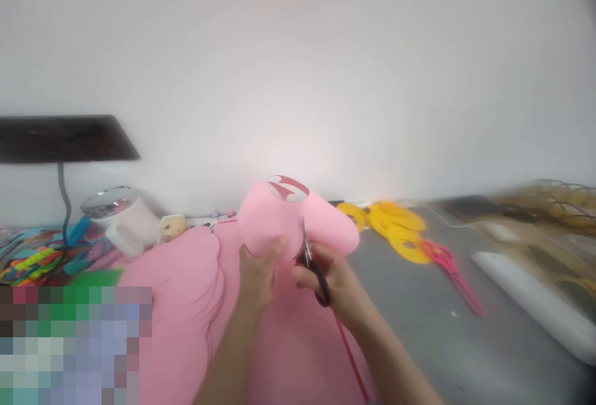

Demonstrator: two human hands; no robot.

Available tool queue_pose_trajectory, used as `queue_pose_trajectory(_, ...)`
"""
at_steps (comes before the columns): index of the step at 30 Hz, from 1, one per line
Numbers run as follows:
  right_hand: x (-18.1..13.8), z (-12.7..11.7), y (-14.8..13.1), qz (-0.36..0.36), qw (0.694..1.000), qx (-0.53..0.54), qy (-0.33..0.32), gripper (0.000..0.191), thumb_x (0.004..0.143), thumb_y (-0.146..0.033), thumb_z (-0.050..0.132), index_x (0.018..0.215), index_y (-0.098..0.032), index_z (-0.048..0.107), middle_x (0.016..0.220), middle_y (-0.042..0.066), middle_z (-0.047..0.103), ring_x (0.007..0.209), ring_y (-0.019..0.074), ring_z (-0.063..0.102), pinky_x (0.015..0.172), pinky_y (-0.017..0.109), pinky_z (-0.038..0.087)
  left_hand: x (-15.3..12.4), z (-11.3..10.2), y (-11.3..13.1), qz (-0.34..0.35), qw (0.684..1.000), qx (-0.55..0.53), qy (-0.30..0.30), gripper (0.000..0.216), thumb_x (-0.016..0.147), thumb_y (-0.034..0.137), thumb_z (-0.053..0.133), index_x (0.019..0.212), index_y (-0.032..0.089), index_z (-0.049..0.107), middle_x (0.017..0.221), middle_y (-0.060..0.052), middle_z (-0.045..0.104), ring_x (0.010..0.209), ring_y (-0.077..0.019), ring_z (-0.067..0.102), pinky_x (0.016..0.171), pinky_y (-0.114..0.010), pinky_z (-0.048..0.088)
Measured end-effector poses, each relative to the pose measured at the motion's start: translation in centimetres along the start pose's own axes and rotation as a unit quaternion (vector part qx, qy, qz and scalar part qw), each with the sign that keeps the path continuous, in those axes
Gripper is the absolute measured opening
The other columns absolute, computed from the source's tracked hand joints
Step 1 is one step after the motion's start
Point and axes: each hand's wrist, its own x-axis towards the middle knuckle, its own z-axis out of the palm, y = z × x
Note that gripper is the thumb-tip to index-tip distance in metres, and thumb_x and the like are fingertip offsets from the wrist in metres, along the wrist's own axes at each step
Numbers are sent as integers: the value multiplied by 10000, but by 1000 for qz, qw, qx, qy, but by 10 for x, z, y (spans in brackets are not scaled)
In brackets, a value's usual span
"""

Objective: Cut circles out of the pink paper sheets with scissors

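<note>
My left hand (257,273) pinches a rounded pink foam sheet (279,218) and holds it up above the table. A red and white mark shows at the top of that sheet. My right hand (331,281) grips black-handled scissors (313,262), whose blades point up into the sheet's edge. Larger pink foam sheets (186,293) lie beneath both hands.
Yellow foam rings (395,228) and pink scissors (454,274) lie on the grey table (465,343) to the right. A white roll (535,305) sits at the far right. At the left stand a white mug (125,218), a small toy (171,226) and colourful scraps (32,259). A blurred patch covers the bottom left.
</note>
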Motion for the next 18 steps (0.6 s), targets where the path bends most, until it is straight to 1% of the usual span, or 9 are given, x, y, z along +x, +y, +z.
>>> queue_pose_trajectory(6,0,1,-2,15,1000,2,15,159,707,-266,677,705,-192,537,610,-52,455,563,96,389,533,236,342,0,-1,1,2,1000,5,-13,220,587,298,799,674,125,695,602,-62,680,880,-263,674,674,-309,554)
queue_pose_trajectory(12,-1,3,-5,24,1000,-7,17,140,703,-265,674,710,-188,557,590,-53,478,559,98,434,538,233,383,1,-5,3,-16,1000,24,-13,312,565,309,809,757,98,683,730,-90,713,674,-215,664,547,-288,519)
queue_pose_trajectory(14,-1,2,-6,22,1000,-11,16,143,708,-276,675,720,-187,563,587,-53,485,558,97,439,542,233,397,2,-6,3,-19,999,37,-13,333,564,323,810,766,94,676,742,-96,714,637,-204,653,544,-293,514)
queue_pose_trajectory(18,-1,2,-6,27,999,-16,16,152,712,-288,671,708,-186,559,561,-52,503,542,96,451,540,234,408,3,-9,3,-28,998,47,-23,367,573,350,806,796,89,678,740,-103,710,646,-214,652,573,-317,524)
